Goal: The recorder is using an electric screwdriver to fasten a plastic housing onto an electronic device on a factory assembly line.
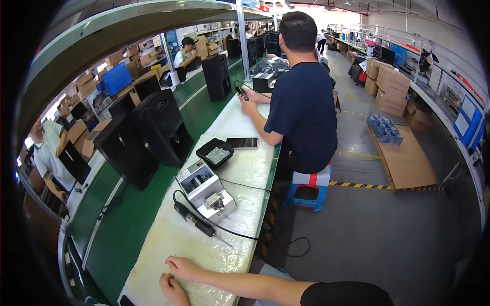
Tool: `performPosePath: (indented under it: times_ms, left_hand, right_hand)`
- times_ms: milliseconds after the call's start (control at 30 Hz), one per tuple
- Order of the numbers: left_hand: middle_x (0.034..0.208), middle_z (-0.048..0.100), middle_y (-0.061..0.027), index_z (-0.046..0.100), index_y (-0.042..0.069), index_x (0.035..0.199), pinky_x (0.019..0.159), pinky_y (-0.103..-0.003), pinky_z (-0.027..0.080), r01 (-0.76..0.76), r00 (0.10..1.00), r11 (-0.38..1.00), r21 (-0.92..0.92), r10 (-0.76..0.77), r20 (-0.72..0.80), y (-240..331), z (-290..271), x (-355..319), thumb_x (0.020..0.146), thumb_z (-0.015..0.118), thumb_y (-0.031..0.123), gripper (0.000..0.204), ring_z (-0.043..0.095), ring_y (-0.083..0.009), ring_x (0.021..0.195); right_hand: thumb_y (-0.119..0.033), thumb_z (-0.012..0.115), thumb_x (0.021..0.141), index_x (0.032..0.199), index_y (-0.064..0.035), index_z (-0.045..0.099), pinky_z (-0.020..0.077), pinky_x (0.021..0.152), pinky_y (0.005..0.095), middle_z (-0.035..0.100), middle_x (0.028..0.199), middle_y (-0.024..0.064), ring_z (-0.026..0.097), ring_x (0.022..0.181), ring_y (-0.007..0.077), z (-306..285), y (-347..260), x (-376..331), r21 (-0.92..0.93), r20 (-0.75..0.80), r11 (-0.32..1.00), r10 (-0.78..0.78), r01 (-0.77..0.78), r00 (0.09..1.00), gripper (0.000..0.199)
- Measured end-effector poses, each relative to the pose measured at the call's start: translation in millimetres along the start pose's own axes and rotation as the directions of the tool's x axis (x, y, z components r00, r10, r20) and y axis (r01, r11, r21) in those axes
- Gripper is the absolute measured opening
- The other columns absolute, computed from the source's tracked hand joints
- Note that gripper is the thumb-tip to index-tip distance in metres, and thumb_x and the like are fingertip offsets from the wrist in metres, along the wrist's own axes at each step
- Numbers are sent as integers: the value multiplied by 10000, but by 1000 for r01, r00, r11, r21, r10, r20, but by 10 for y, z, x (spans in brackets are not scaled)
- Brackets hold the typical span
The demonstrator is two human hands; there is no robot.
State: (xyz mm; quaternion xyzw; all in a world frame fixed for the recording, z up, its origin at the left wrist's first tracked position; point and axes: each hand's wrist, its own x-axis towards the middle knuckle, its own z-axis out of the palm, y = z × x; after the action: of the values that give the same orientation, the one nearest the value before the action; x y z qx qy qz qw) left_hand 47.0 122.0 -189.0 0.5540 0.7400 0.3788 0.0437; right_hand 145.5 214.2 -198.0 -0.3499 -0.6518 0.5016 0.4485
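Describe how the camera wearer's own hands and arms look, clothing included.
The right hand is gloveless; its forearm is bare up to a plain black sleeve ending near the elbow. The left hand is gloveless too; any sleeve there is out of view.

Screwdriver (196, 220) beside screw feeder (206, 187) on bench (158, 237), tray (204, 152) behind feeder, speakers (159, 122) left, stool (309, 193) right

My black sleeve (347, 294), my bare forearm (240, 284)
The fabric looks plain and dark, its edge curving around my right arm; both hands (185, 269) are bare.
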Motion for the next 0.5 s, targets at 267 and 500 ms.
performPosePath:
  times_ms: [267,500]
  left_hand:
    - [934,603,-188,593,-25,864,835,-406,455,-11,992,993,-120,-5,-128,-141,64,83,829,501,-16,99,574,-351,974]
    - [978,625,-212,615,-40,927,864,-413,455,39,995,997,-65,-44,-89,-16,-5,4,838,490,36,171,582,-354,956]
  right_hand:
    - [-167,519,912,973,-23,609,498,699,416,658,873,180,632,795,361,35,42,28,-6,-25,999,-48,47,999,181]
    - [-227,528,925,1015,-31,605,490,720,388,654,910,182,630,820,323,-144,-12,-259,-54,154,997,-45,54,987,230]
